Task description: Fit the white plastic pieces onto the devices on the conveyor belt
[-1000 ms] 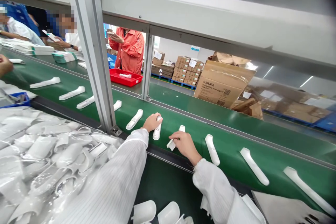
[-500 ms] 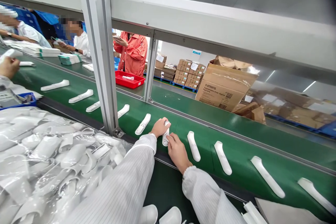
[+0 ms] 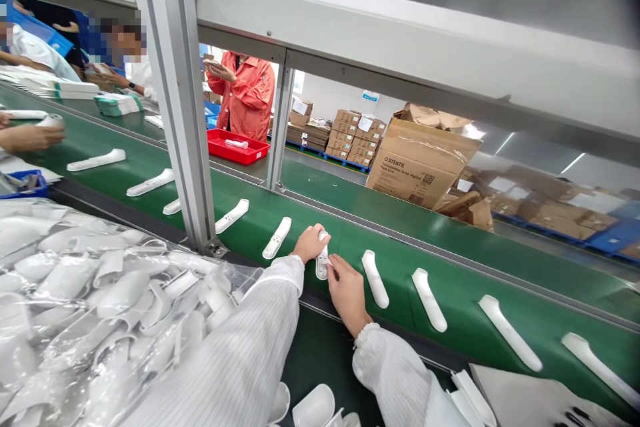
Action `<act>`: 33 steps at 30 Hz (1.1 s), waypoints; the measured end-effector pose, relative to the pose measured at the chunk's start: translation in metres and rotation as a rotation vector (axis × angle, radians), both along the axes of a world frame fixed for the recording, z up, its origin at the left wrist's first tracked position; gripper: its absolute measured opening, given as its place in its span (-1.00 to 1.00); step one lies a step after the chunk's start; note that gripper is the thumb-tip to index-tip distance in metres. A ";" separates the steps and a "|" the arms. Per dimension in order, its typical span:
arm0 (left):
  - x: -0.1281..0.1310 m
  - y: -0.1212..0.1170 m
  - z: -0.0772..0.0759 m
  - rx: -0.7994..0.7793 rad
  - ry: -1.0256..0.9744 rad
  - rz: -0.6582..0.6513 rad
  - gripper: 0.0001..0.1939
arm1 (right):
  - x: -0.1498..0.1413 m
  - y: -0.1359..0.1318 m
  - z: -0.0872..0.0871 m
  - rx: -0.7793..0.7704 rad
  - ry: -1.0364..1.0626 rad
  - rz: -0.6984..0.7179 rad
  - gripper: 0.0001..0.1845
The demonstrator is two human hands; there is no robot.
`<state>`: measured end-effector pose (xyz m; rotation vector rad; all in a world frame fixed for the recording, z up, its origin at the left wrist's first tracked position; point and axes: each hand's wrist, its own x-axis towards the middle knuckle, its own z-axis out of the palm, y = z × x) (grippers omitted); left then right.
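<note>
My left hand (image 3: 311, 244) is closed on the upper end of a white plastic casing (image 3: 323, 269), an elongated shell with small dark spots on its inner face. At the casing's lower right edge, my right hand (image 3: 349, 288) presses thumb and fingers together. Whether a small part sits between those fingertips is hidden. The casing is above the green conveyor belt (image 3: 345, 250), near its front edge. Left of my hands lies a similar open casing (image 3: 277, 238). To the right, another white casing (image 3: 375, 279) shows a smoother side.
A plastic bag of white shells (image 3: 115, 300) fills the left foreground. A metal post (image 3: 175, 100) rises beside the belt. Loose white covers (image 3: 314, 407) lie below my arms. Across the belt are a red tray (image 3: 237, 153), a person in red and a cardboard box (image 3: 415, 163). Co-workers sit left.
My hands stay at the same casing and shift slightly right in view along with it. At the far left, a co-worker's hand has moved along the belt's edge with a white piece.
</note>
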<state>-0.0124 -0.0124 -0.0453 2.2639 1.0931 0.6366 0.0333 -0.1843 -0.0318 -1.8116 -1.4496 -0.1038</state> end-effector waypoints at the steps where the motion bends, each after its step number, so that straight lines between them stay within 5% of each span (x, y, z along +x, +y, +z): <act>1: 0.002 -0.001 0.000 -0.002 -0.001 -0.006 -0.77 | 0.002 -0.002 -0.001 0.023 0.019 -0.018 -0.66; 5: 0.010 -0.007 -0.001 -0.002 -0.008 -0.022 -0.78 | 0.012 -0.013 -0.005 0.034 -0.004 0.083 -0.69; 10: 0.021 -0.017 -0.001 -0.014 -0.003 -0.017 -0.77 | 0.017 -0.028 -0.007 -0.174 -0.165 0.275 -0.69; 20: 0.041 -0.034 0.002 -0.025 0.068 -0.070 -0.75 | 0.050 -0.027 -0.004 -0.247 -0.140 0.296 -0.68; 26: 0.032 -0.032 0.028 0.058 0.169 -0.139 -0.61 | 0.022 -0.049 0.023 -0.315 -0.104 0.162 -0.62; 30: 0.001 -0.009 0.045 0.232 0.210 -0.023 -0.54 | -0.015 -0.083 0.051 -0.469 0.277 0.508 -0.53; 33: -0.019 0.009 0.043 0.188 0.314 0.024 -0.53 | -0.032 -0.099 0.053 -0.713 0.375 0.744 -0.40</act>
